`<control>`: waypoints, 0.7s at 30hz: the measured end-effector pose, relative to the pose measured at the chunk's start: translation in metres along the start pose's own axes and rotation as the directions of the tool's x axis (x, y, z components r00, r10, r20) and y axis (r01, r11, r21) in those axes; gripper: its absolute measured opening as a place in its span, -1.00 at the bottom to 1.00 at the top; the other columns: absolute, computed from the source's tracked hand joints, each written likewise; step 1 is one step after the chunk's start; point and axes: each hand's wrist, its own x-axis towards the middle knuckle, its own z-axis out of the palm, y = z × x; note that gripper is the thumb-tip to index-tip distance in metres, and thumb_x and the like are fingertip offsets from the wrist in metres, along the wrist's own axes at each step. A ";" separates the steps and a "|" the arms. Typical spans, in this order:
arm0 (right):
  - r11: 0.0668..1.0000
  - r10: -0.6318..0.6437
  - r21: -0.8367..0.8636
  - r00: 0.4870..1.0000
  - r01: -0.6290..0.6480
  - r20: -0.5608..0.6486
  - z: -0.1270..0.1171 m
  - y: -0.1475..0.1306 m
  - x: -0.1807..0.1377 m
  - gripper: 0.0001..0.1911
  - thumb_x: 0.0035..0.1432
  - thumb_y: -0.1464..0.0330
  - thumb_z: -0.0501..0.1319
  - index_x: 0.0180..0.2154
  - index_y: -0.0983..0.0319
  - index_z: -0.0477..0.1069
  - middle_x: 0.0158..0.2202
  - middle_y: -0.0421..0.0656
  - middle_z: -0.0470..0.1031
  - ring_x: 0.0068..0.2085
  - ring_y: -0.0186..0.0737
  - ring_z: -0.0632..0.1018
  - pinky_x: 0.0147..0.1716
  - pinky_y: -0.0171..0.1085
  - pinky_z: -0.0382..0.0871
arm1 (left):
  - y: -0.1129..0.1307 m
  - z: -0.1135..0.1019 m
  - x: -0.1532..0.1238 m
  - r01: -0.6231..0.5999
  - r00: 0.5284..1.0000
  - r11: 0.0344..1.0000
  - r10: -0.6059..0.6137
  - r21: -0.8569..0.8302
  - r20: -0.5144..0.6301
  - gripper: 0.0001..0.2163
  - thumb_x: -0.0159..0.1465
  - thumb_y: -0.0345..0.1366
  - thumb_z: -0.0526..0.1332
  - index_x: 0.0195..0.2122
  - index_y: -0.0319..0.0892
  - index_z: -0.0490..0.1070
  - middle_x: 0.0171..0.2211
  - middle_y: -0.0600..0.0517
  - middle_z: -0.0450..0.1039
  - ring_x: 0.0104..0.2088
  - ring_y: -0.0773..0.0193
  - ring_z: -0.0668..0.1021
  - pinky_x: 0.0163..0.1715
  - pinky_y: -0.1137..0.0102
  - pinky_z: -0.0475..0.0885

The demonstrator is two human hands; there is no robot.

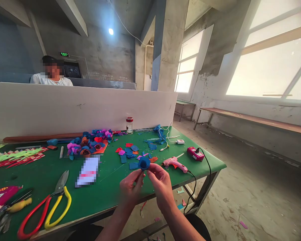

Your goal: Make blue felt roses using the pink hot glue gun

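Both hands hold a small blue felt flower [143, 163] over the front of the green table [102, 194]. My left hand [130, 189] pinches it from the lower left with closed fingers. My right hand [161, 184] grips it from the right, fingers curled round its base. Just beyond the flower lie loose felt pieces [130, 151] in blue, red and pink. A pink glue gun [175, 164] rests on the table to the right of my hands.
Scissors with red and yellow handles [48, 208] lie front left. A heap of finished felt flowers [90, 142] and a small jar [129, 125] stand further back. A white partition [77, 107] runs behind the table, with another person [51, 75] beyond it. A pink power strip [195, 153] sits at the right edge.
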 end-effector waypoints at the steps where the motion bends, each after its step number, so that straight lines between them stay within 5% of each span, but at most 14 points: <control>1: 1.000 0.007 -0.006 1.000 -0.007 -0.008 0.000 0.001 0.001 -0.79 0.04 0.27 0.27 -0.30 0.27 0.54 -0.38 -0.13 0.56 -0.30 -0.17 0.52 -0.33 -0.29 0.41 | 0.000 0.000 0.000 0.004 1.000 1.000 -0.004 -0.005 0.000 -0.84 0.22 -0.25 0.20 -0.33 -0.15 0.56 -0.52 0.05 0.56 -0.61 0.33 0.51 -0.58 0.49 0.38; 9: 0.993 -0.006 -0.117 0.998 -0.001 -0.061 -0.005 0.007 0.002 -0.75 0.06 0.24 0.27 -0.33 0.29 0.59 -0.41 -0.11 0.58 -0.34 -0.17 0.52 -0.32 -0.28 0.38 | 0.001 0.001 0.000 0.054 0.999 0.998 -0.054 -0.045 0.001 -0.82 0.22 -0.20 0.21 -0.39 -0.14 0.56 -0.55 0.06 0.55 -0.63 0.34 0.50 -0.59 0.50 0.38; 21: 0.999 0.023 -0.042 0.998 -0.026 -0.067 -0.003 0.004 -0.002 -0.76 0.03 0.26 0.27 -0.34 0.27 0.62 -0.48 -0.13 0.56 -0.41 -0.18 0.49 -0.40 -0.27 0.39 | 0.004 0.005 -0.002 0.126 0.992 0.985 -0.128 -0.116 -0.012 -0.79 0.19 -0.15 0.22 -0.48 -0.12 0.52 -0.66 0.11 0.45 -0.64 0.32 0.49 -0.59 0.49 0.41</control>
